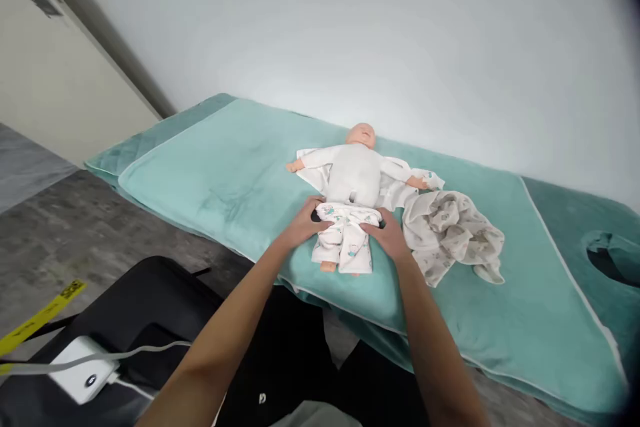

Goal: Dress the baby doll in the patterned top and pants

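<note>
Gripping opposite sides of the waistband (349, 208), my left hand (306, 221) and right hand (390, 237) pinch small white printed cloth pants (356, 240) around the legs of a white-bodied baby doll (356, 170) lying face up on a teal plush-covered bed (200, 153). My black trousers (300, 333) bear a white G-like mark (263, 398); a white rectangular device (80, 363) carries a dark round logo (91, 380). Black lettering (73, 289) on the yellow strap (43, 317) is too blurred to read.

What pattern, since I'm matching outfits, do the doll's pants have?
White pants, small teal prints; best in head view.
</note>
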Available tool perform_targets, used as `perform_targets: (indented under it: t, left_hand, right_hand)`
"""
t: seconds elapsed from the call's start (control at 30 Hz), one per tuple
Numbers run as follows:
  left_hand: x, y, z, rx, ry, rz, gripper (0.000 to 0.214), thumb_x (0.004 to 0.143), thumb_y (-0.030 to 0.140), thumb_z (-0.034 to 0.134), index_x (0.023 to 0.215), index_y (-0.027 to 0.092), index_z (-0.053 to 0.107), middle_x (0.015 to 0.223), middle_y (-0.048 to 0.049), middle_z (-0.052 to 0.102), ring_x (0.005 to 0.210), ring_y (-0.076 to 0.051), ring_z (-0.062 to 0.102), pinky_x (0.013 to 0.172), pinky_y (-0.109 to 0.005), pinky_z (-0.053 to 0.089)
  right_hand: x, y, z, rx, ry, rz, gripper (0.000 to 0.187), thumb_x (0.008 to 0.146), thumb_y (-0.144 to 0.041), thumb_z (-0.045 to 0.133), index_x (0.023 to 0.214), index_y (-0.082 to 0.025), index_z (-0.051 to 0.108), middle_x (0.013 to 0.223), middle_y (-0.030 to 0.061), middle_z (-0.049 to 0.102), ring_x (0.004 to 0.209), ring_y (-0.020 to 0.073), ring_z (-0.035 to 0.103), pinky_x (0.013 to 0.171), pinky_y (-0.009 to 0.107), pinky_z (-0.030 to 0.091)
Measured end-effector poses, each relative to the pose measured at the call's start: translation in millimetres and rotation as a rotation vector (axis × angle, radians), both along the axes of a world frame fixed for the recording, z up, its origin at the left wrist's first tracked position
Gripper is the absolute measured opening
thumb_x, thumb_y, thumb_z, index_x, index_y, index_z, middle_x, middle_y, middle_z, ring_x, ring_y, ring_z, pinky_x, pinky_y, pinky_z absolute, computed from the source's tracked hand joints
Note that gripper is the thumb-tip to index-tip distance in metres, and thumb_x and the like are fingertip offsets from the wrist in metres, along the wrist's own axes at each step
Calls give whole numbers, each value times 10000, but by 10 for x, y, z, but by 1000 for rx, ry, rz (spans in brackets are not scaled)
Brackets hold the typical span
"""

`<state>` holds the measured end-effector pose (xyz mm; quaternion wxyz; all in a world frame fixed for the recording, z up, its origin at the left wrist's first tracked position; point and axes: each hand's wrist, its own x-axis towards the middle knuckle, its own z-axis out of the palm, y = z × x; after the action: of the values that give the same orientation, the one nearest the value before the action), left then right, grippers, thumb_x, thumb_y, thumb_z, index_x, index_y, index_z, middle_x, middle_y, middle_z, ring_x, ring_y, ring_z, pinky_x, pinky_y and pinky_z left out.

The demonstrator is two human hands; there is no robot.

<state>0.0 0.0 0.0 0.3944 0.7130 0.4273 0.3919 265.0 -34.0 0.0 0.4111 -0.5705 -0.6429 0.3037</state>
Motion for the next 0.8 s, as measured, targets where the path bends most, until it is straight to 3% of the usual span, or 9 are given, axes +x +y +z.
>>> perform_targets:
  t: [0.07, 0.2, 0.33, 0.43, 0.53, 0.6, 0.67, 0.73, 0.8]
  left_hand:
    - [34, -95, -8, 80, 48, 40, 273, 798, 373, 701, 948, 175, 586, 1163, -79, 561, 1118, -210, 526, 1012, -343, 408]
    - [114, -287, 21, 153, 145, 136, 105, 798, 259, 617, 766, 187, 548, 907, -39, 589, 937, -202, 549, 886, -343, 449]
    - [106, -409, 196, 10, 174, 172, 109, 793, 282, 612, 834, 186, 584, 859, -21, 602, 882, -203, 562, 857, -360, 472]
    - [19, -527, 405, -89, 158, 24, 454, 798, 377, 671, 1203, 193, 582, 1111, -64, 634, 1032, -231, 598, 932, -390, 488]
    - [-92, -719, 543, -49, 241, -195, 892, 703, 471, 794, 1478, 263, 404, 1445, -124, 458, 1329, -304, 478, 1064, -422, 447]
    - [-135, -851, 541, 15, 383, -287, 1088, 622, 499, 859, 1542, 312, 310, 1564, -134, 294, 1450, -365, 327, 1126, -468, 400]
    - [-127, -944, 476, 118, 528, -320, 1195, 577, 495, 893, 1567, 337, 244, 1606, -144, 188, 1491, -411, 219, 1152, -530, 361]
    - [-69, -978, 395, 242, 626, -299, 1225, 571, 482, 904, 1576, 319, 221, 1589, -176, 193, 1489, -431, 197, 1148, -571, 349]
    - [14, -966, 345, 342, 673, -249, 1176, 602, 487, 887, 1568, 283, 248, 1534, -207, 264, 1456, -434, 254, 1126, -584, 366]
  right_hand:
    - [-4, -19, -8, 47, -33, 39, 273, 776, -466, 681, 734, -209, 598, 846, 26, 583, 896, 233, 549, 870, 401, 437]
    - [3, -144, -77, 52, 88, 42, 236, 753, -418, 677, 693, -200, 608, 767, 3, 581, 794, 190, 533, 764, 343, 446]
    - [2, -309, -136, -67, 243, 3, 333, 743, -439, 670, 587, -213, 481, 563, -59, 424, 592, 129, 410, 566, 263, 352]
    - [8, -424, -114, -88, 276, 59, 318, 743, -477, 683, 674, -207, 529, 615, -52, 501, 627, 141, 476, 590, 265, 391]
    - [24, -599, -53, -108, 233, 200, 486, 690, -492, 764, 1041, -201, 597, 962, 23, 668, 903, 227, 616, 789, 347, 502]
    - [21, -744, -26, -104, 154, 254, 786, 613, -470, 838, 1279, -224, 499, 1244, 79, 616, 1148, 282, 582, 972, 427, 479]
    - [-7, -871, -24, -71, 39, 235, 1003, 526, -432, 897, 1382, -247, 409, 1390, 109, 516, 1298, 314, 492, 1084, 479, 408]
    - [-53, -949, -49, -12, -54, 181, 1070, 483, -381, 920, 1400, -247, 384, 1398, 124, 492, 1328, 333, 460, 1110, 508, 380]
    - [-98, -975, -92, 47, -98, 141, 1001, 520, -350, 905, 1377, -235, 399, 1334, 127, 529, 1280, 336, 495, 1075, 516, 408]
